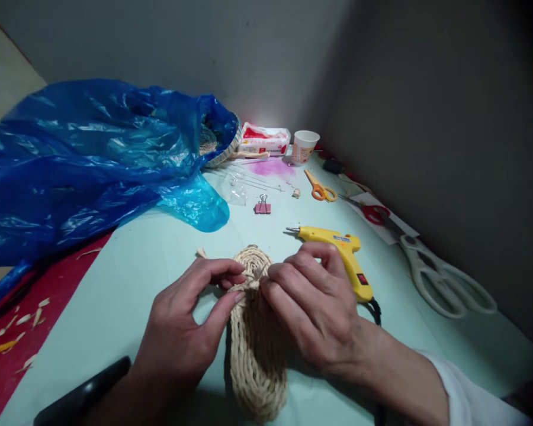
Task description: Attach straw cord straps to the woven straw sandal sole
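A long oval of coiled, braided straw (255,355), shaped like a slipper sole, lies on the pale green table before me. My left hand (195,307) pinches a straw strand at the oval's upper part between thumb and fingers. From the other side my right hand (313,302) is closed, its fingertips meeting at the same spot; a thin pale strand shows there, and whatever else it grips is hidden. A yellow glue gun (337,242) rests just beyond my right hand, its nozzle toward the left.
Blue plastic bag (93,154) spreads over the left. Farther back are a pink binder clip (263,205), a paper cup (305,147), a tissue pack (265,142) and orange scissors (320,188). Large white-handled scissors (444,278) lie right; a black object (86,390) sits front left.
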Tool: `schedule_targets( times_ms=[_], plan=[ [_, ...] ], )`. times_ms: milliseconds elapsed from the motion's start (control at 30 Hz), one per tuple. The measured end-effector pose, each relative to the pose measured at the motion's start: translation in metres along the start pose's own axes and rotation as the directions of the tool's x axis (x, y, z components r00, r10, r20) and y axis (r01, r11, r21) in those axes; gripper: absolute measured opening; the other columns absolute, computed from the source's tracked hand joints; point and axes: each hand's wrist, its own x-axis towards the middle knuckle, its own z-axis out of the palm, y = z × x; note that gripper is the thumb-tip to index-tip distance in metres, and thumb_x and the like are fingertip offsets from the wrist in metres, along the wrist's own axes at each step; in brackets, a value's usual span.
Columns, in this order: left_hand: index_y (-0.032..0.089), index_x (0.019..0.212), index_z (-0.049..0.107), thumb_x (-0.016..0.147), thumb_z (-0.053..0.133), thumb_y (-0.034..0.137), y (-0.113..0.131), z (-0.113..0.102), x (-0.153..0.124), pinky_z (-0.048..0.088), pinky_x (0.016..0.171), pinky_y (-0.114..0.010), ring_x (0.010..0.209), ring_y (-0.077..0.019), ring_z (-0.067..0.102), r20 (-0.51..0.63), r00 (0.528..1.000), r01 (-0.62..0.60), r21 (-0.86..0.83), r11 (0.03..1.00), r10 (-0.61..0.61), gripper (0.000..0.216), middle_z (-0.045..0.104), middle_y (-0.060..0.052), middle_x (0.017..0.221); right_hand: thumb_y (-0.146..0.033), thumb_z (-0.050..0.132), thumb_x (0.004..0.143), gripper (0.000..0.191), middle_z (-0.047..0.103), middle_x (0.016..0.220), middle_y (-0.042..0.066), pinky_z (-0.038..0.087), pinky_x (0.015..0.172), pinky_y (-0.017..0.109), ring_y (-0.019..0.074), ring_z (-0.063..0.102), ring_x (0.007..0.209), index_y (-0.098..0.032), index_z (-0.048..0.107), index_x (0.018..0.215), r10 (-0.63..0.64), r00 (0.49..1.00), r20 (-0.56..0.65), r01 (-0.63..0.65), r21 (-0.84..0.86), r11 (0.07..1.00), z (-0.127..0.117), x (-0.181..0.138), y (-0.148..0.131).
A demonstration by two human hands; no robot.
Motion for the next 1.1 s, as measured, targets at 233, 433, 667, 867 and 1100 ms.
schedule_targets(
  times_ms=[233,433,667,867,1100],
  plan=[
    [0.025,0.096,0.065,0.087,0.062,0.021,0.018,-0.006,0.016,0.047,0.083,-0.024,0.089,-0.0152,0.064,0.127,0.985,-0.125,0.047,0.991,0.118,0.01,0.07,0.0,0.095,-0.005,0.04,0.088,0.032,0.061,0.064,0.007,0.035,0.067,0.04,0.02,0.048,0.063,-0.012,0.064,0.069,-0.076,0.996,-0.034,0.074,-0.061,0.995,-0.005,0.003,0.01],
    [0.023,0.077,0.067,0.085,0.062,0.017,0.034,-0.001,0.036,0.047,0.075,-0.021,0.078,-0.0129,0.063,0.176,0.979,-0.088,-0.07,0.994,0.099,0.011,0.069,0.003,0.079,-0.006,0.042,0.087,0.027,0.062,0.066,0.008,0.037,0.068,0.041,0.0199,0.052,0.065,-0.01,0.065,0.073,-0.093,0.991,-0.093,0.087,-0.068,0.994,-0.01,0.002,0.013],
    [0.022,0.081,0.061,0.087,0.057,0.02,0.037,0.001,0.042,0.045,0.068,-0.018,0.072,-0.0102,0.059,0.183,0.983,0.02,-0.082,0.996,-0.004,0.007,0.062,0.005,0.077,-0.007,0.042,0.087,0.025,0.065,0.069,0.01,0.036,0.066,0.04,0.0208,0.054,0.065,-0.005,0.066,0.084,-0.077,0.988,-0.135,0.067,-0.079,0.995,-0.011,0.0,0.017],
    [0.022,0.076,0.06,0.084,0.059,0.018,0.033,-0.003,0.046,0.043,0.062,-0.018,0.065,-0.01,0.055,0.238,0.971,0.0,-0.011,1.0,0.003,0.009,0.059,0.005,0.073,-0.007,0.046,0.086,0.019,0.065,0.069,0.01,0.036,0.066,0.04,0.0207,0.054,0.065,-0.005,0.065,0.085,-0.044,0.986,-0.164,0.031,-0.079,0.996,-0.012,-0.001,0.018],
    [0.023,0.077,0.073,0.087,0.056,0.024,0.029,-0.006,0.047,0.049,0.074,-0.021,0.079,-0.0156,0.067,0.292,0.956,-0.018,-0.008,1.0,0.02,0.02,0.075,0.003,0.081,-0.006,0.052,0.086,0.012,0.066,0.07,0.007,0.034,0.066,0.039,0.0178,0.049,0.064,-0.01,0.063,0.084,0.078,0.982,-0.172,-0.086,-0.044,0.995,-0.01,0.0,0.019]
  ],
)
